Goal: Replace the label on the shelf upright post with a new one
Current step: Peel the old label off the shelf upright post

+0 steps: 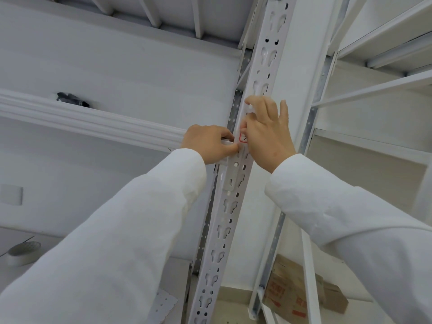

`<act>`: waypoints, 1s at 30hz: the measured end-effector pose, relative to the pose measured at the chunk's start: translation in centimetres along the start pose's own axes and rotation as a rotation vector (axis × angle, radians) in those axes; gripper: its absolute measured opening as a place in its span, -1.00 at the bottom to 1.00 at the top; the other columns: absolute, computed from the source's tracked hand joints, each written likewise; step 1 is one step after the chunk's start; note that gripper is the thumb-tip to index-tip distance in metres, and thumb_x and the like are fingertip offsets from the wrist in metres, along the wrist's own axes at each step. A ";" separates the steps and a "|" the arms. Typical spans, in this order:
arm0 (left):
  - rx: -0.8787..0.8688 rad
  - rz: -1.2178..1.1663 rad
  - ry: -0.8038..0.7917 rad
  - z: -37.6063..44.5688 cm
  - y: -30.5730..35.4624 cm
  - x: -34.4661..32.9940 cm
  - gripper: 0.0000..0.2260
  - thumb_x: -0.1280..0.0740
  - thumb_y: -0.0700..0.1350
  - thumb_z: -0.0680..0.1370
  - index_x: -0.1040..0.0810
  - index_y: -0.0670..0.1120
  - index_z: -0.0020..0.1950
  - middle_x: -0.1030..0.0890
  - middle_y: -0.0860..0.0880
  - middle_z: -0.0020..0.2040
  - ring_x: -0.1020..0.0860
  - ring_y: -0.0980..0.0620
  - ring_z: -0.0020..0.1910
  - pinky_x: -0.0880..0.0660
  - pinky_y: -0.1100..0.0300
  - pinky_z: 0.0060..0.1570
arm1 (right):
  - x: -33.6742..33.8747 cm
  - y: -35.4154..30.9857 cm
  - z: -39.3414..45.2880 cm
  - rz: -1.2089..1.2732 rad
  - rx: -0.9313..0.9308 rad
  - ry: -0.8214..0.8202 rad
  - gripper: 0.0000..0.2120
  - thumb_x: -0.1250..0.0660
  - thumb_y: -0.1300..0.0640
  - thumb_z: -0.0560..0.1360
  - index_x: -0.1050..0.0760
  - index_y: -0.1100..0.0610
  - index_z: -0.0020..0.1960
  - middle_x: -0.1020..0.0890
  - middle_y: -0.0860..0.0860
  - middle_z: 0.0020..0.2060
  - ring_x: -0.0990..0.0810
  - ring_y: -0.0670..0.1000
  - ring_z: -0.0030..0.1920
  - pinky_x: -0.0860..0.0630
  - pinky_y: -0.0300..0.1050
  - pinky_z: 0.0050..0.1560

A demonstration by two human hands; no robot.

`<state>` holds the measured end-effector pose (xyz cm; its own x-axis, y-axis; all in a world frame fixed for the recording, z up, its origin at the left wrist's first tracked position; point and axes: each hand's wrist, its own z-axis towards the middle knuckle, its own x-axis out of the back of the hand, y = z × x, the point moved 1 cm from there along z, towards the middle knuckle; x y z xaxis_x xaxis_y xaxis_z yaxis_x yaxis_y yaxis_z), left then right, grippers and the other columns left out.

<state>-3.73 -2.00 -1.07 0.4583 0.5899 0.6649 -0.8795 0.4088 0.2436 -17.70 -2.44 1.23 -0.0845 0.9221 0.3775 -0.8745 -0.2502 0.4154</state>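
White-painted steel makes up the shelf upright post (236, 202), a long perforated column running from the bottom of the view up and slightly right. Both white sleeves reach to it at mid-height. The right hand (268, 134) lies over the front face, fingers spread, its grip apparently pinching or pressing at the label; whether it holds an edge I cannot tell. The left hand (208, 143) is closed on the horizontal beam (88, 122) where it meets the post. The label (243, 138), red-bordered and mostly hidden, sits on the post between the 2 hands, touching the right fingertips, so that hand is nearer; its long axis cannot be made out
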 end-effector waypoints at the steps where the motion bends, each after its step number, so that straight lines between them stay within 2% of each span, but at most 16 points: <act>1: 0.000 -0.005 0.003 0.0 0.0 0.0 -0.65 -0.18 0.21 0.50 -0.57 0.07 0.13 -0.64 0.07 0.13 -0.55 0.01 0.08 -0.27 0.22 0.00 | -0.1 0.1 0.0 0.001 0.007 0.006 -0.89 -0.34 0.33 0.37 -0.50 0.22 -0.11 -0.39 0.18 0.30 -0.08 0.06 0.28 -0.10 0.39 0.36; 3: 0.005 -0.026 0.008 0.0 -0.1 -0.1 -0.67 -0.20 0.21 0.49 -0.58 0.08 0.10 -0.65 0.07 0.10 -0.55 0.01 0.07 -0.29 0.20 0.02 | -0.1 0.3 -0.1 0.060 0.008 0.045 -0.94 -0.32 0.32 0.40 -0.50 0.23 -0.12 -0.43 0.18 0.26 -0.19 0.11 0.24 -0.27 0.33 0.28; 5: 0.009 -0.036 0.014 0.0 -0.2 -0.2 -0.68 -0.21 0.22 0.48 -0.58 0.08 0.07 -0.65 0.07 0.09 -0.55 0.00 0.06 -0.33 0.18 0.07 | 0.2 0.9 -0.2 0.157 0.003 0.092 -0.96 -0.30 0.25 0.45 -0.51 0.22 -0.14 -0.49 0.15 0.18 -0.30 0.10 0.15 -0.46 0.15 0.06; 8: 0.007 -0.027 0.014 0.0 -0.2 -0.3 -0.67 -0.20 0.22 0.48 -0.58 0.08 0.07 -0.65 0.06 0.08 -0.56 -0.01 0.05 -0.34 0.15 0.10 | 0.9 1.4 -0.3 0.213 0.026 0.054 -0.91 -0.34 0.16 0.44 -0.53 0.18 -0.14 -0.52 0.10 0.15 -0.40 0.13 0.13 -0.48 0.06 -0.08; 12: 0.005 -0.019 0.015 -0.1 0.0 -0.1 -0.67 -0.20 0.21 0.50 -0.57 0.06 0.11 -0.64 0.05 0.11 -0.55 -0.01 0.08 -0.35 0.14 0.14 | 1.6 1.4 -0.1 0.210 0.059 0.030 -0.91 -0.37 0.14 0.41 -0.57 0.16 -0.20 -0.51 0.09 0.18 -0.43 0.17 0.15 -0.47 0.11 -0.08; 15: -0.001 -0.005 0.018 -0.1 0.1 -0.1 -0.66 -0.19 0.21 0.50 -0.57 0.05 0.12 -0.64 0.06 0.13 -0.55 0.00 0.09 -0.33 0.15 0.11 | 1.5 1.5 0.2 0.181 0.091 0.032 -0.92 -0.38 0.15 0.39 -0.58 0.17 -0.24 -0.53 0.10 0.19 -0.44 0.17 0.17 -0.47 0.09 -0.12; 19: -0.001 -0.006 0.022 -0.1 0.1 -0.2 -0.68 -0.19 0.19 0.50 -0.57 0.06 0.10 -0.64 0.06 0.11 -0.55 0.00 0.07 -0.29 0.18 0.04 | 1.4 1.5 0.8 0.053 0.219 0.062 -0.88 -0.33 0.18 0.37 -0.59 0.15 -0.32 -0.56 0.08 0.16 -0.34 0.05 0.19 -0.46 0.04 -0.12; 24: -0.003 0.004 0.018 -0.1 0.1 -0.2 -0.67 -0.18 0.19 0.51 -0.57 0.05 0.09 -0.65 0.04 0.09 -0.55 -0.02 0.05 -0.29 0.16 0.06 | 1.5 1.7 1.3 -0.031 0.316 -0.002 -0.87 -0.29 0.16 0.40 -0.57 0.16 -0.25 -0.55 0.10 0.17 -0.47 0.15 0.20 -0.46 0.09 -0.03; 30: 0.001 -0.007 0.020 -0.1 0.1 -0.2 -0.68 -0.18 0.18 0.51 -0.57 0.06 0.11 -0.64 0.05 0.12 -0.54 -0.02 0.07 -0.29 0.14 0.13 | 1.5 2.1 1.2 0.044 0.254 -0.032 -0.94 -0.31 0.16 0.41 -0.55 0.13 -0.17 -0.52 0.06 0.18 -0.46 0.14 0.19 -0.35 0.07 0.09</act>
<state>-3.83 -1.99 -1.24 0.4668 0.6007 0.6491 -0.8764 0.4123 0.2487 -19.13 -1.96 3.62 -0.1009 0.9001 0.4238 -0.7224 -0.3591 0.5909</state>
